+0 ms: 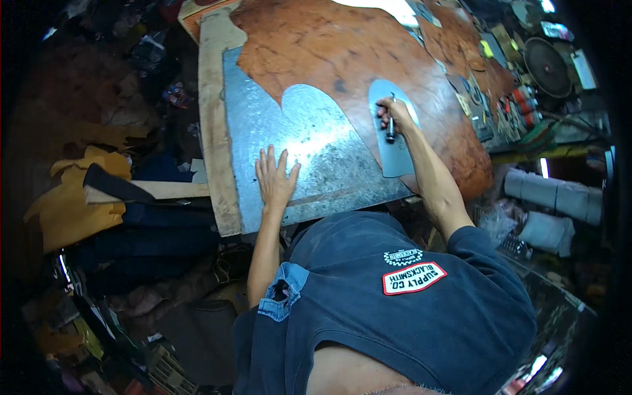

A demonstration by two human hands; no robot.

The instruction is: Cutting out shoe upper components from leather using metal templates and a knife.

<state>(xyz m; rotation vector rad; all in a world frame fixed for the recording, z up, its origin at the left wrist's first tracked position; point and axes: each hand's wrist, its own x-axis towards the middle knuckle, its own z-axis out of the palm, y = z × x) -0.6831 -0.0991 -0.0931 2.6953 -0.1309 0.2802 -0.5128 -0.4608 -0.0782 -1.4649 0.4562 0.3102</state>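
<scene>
My right hand (397,113) is closed around a slim pen-like tool with a dark, shiny end (391,133); its tip is hidden, so I cannot tell its kind. Beneath that hand lies a long grey-blue template (396,163) with a rounded far end. The template rests on a large brown mottled hide (316,43), its near end by the hide's cut edge. My left hand (275,181) lies flat, fingers spread, on the bare metal-topped work surface (336,161), to the left of the template. A curved notch marks the hide's near edge.
A wooden strip (221,131) borders the table's left side. Left of it are yellow leather (82,197) and a board (174,190) jutting out. Hand tools (503,112), a round dark disc (548,67) and scraps crowd the right. Wrapped rolls (553,195) sit lower right.
</scene>
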